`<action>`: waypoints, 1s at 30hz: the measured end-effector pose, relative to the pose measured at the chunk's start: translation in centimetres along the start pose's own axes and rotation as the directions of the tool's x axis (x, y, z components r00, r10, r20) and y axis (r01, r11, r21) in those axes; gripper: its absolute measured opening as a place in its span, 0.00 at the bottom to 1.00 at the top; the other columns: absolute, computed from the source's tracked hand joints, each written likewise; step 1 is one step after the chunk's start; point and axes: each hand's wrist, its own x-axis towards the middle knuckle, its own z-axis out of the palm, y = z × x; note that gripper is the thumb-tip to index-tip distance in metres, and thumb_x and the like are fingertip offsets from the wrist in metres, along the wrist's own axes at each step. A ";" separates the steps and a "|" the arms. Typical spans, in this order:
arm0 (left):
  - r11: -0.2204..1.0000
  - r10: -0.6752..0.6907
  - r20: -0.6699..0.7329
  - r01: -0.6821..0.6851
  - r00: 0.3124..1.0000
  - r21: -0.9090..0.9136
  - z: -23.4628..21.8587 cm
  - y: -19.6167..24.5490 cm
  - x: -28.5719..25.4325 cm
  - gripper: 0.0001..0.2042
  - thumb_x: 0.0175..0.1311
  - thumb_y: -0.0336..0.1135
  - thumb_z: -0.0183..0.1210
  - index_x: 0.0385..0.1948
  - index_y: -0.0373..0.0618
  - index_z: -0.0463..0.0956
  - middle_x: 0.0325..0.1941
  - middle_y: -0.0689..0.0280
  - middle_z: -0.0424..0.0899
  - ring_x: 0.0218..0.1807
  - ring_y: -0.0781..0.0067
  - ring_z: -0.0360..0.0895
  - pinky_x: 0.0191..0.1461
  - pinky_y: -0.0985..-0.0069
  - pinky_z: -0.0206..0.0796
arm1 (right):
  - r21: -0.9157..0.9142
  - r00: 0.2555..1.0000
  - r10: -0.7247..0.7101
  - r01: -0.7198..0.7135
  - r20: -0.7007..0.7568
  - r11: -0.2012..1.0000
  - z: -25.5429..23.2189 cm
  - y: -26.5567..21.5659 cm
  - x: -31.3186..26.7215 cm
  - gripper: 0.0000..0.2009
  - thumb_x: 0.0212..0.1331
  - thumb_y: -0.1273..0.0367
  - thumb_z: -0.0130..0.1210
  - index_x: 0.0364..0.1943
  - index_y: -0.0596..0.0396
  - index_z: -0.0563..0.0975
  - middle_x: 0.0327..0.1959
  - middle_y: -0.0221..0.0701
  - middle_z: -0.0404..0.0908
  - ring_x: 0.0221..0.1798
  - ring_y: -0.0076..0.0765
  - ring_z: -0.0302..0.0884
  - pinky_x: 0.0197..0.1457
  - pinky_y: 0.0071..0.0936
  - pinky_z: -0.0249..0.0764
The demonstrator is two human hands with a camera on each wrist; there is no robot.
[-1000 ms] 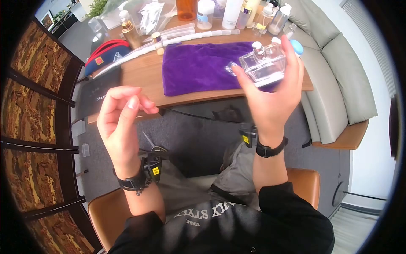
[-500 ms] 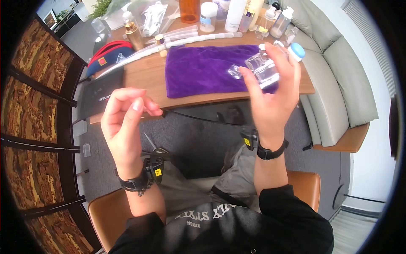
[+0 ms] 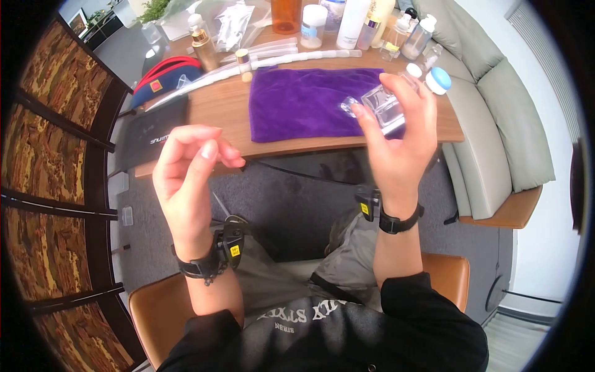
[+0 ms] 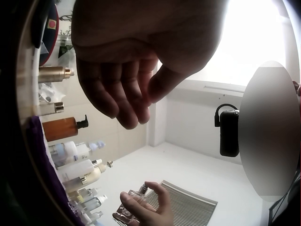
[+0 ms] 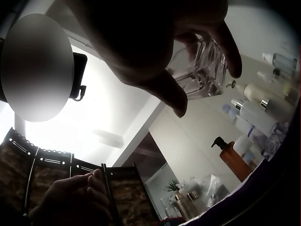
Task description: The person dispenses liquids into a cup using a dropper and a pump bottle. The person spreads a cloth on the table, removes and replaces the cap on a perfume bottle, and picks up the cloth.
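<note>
My right hand [image 3: 406,139] grips a clear glass perfume bottle [image 3: 385,106] above the right part of a purple towel [image 3: 304,102]. The index finger bends over the bottle's top and covers the spray head in the head view; the thumb is at the near side. In the left wrist view that fingertip sits right at the silver sprayer [image 4: 144,189]. A small clear cap [image 3: 348,105] lies on the towel by the thumb tip. My left hand [image 3: 189,164] is raised in front of the table's left edge, fingers loosely curled with nothing in them.
Several bottles and jars line the table's back, among them an amber bottle [image 3: 285,15] and a blue-lidded jar [image 3: 438,80]. White tubing [image 3: 273,62] runs behind the towel. A black pouch [image 3: 152,130] and a red-trimmed blue case [image 3: 164,80] lie left. A grey sofa [image 3: 489,136] stands right.
The right index finger has come from beside the bottle to bent over its spray head, and the bottle has turned and sunk slightly. The left hand keeps its pose, shifted slightly right in view.
</note>
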 end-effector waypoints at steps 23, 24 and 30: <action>1.000 -0.022 -0.027 0.021 0.999 -0.016 0.2 0.7 -0.2 0.07 0.77 0.28 0.54 0.50 0.37 0.77 0.34 0.61 0.85 0.37 0.72 0.83 0.46 0.74 0.76 | 0.213 0.993 0.091 -0.075 -0.070 0.974 -0.7 0.0 -0.2 0.29 0.49 0.81 0.75 0.58 0.61 0.77 0.59 0.41 0.77 0.57 0.38 0.80 0.55 0.33 0.82; 1.000 -0.016 -0.027 0.016 0.999 -0.015 0.2 0.7 -0.2 0.07 0.77 0.28 0.54 0.50 0.37 0.77 0.34 0.61 0.85 0.37 0.72 0.83 0.46 0.74 0.76 | 0.277 0.989 0.125 -0.100 -0.073 0.956 -0.8 0.0 -0.1 0.29 0.50 0.81 0.74 0.59 0.61 0.76 0.60 0.41 0.76 0.57 0.35 0.80 0.55 0.31 0.84; 1.000 -0.016 -0.033 0.015 0.999 -0.017 0.1 0.8 -0.3 0.07 0.77 0.27 0.54 0.50 0.37 0.78 0.34 0.61 0.85 0.37 0.72 0.83 0.46 0.74 0.76 | 0.376 0.982 0.188 -0.164 -0.030 0.912 -1.8 0.5 -0.2 0.30 0.53 0.82 0.72 0.62 0.61 0.74 0.62 0.39 0.74 0.56 0.32 0.79 0.55 0.29 0.84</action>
